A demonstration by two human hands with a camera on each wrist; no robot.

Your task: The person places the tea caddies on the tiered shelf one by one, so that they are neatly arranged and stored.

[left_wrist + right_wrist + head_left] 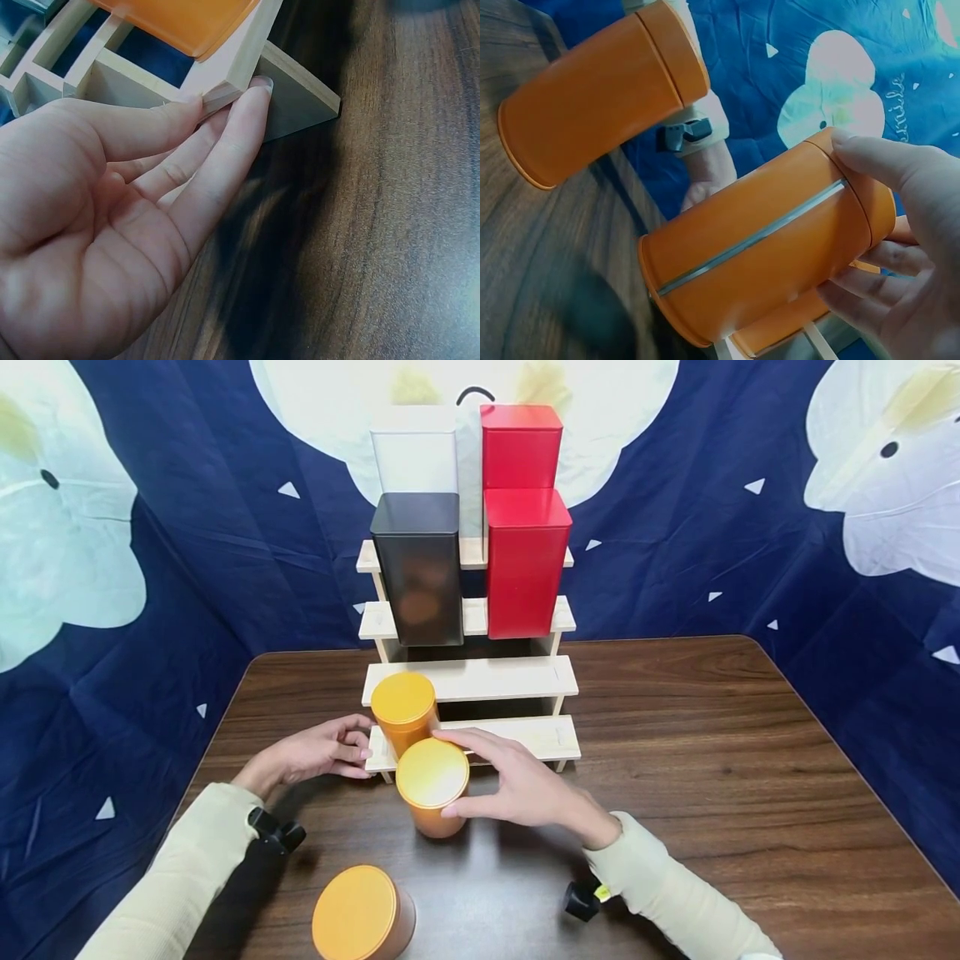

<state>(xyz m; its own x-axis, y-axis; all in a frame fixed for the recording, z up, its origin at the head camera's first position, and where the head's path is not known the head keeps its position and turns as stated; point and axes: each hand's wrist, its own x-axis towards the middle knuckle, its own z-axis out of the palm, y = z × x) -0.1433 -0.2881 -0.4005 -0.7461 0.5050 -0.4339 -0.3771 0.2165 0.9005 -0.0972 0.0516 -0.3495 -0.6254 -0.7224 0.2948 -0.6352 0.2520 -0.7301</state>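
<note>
My right hand [517,781] grips an orange round canister [432,789] near its lid, thumb on one side and fingers on the other. In the right wrist view this canister [765,240] is tilted across the frame, a silvery seam along its side. Behind it a second orange canister [403,702] stands at the left end of the lowest step of a wooden tiered rack [525,737]. My left hand [322,750] pinches that step's left corner; the left wrist view shows thumb and fingertips on the wood [229,90]. A third orange canister [356,912] stands on the table near me.
On the upper steps stand a black tin [418,572], a white tin [416,456] and two red tins, one in front [527,564] and one behind [521,447]. The brown wooden table [675,760] backs onto a dark blue patterned cloth [637,568].
</note>
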